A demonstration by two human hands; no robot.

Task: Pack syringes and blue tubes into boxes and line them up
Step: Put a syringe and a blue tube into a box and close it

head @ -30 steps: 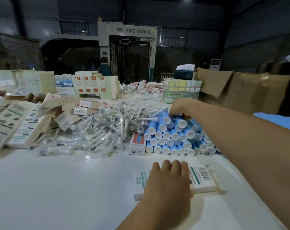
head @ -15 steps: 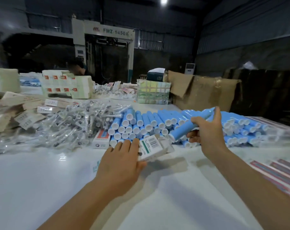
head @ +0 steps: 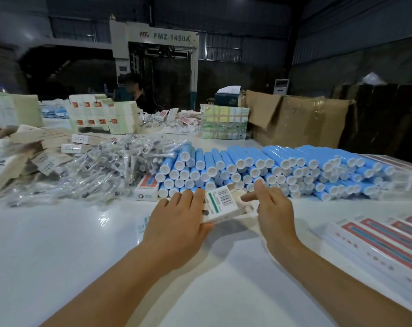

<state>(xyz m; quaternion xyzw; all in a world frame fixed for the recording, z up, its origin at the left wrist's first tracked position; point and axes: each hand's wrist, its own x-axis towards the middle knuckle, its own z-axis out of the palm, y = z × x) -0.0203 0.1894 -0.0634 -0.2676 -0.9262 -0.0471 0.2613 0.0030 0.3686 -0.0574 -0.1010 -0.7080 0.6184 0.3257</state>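
My left hand (head: pixel 176 223) grips a small white box (head: pixel 221 204) with a green stripe and a barcode, tilted just above the white table (head: pixel 58 244). My right hand (head: pixel 273 208) is at the box's open right end, thumb up and index finger pointing at the end flap, with nothing visible in it. Right behind both hands lies a wide stack of blue tubes (head: pixel 271 166) with white caps facing me. A heap of syringes in clear wrappers (head: pixel 106 171) lies to the left of the tubes.
Packed red-and-white boxes (head: pixel 389 239) lie in a row at the right edge. One closed box (head: pixel 147 187) sits by the tubes. Flat unfolded cartons (head: pixel 35 147) pile up at the left. A brown carton (head: pixel 301 119) and a person (head: pixel 133 90) are at the back.
The blue tube that my right hand held half a second ago is out of sight, and that hand now sits at the box's open end. My left hand has lifted and tilted the box.
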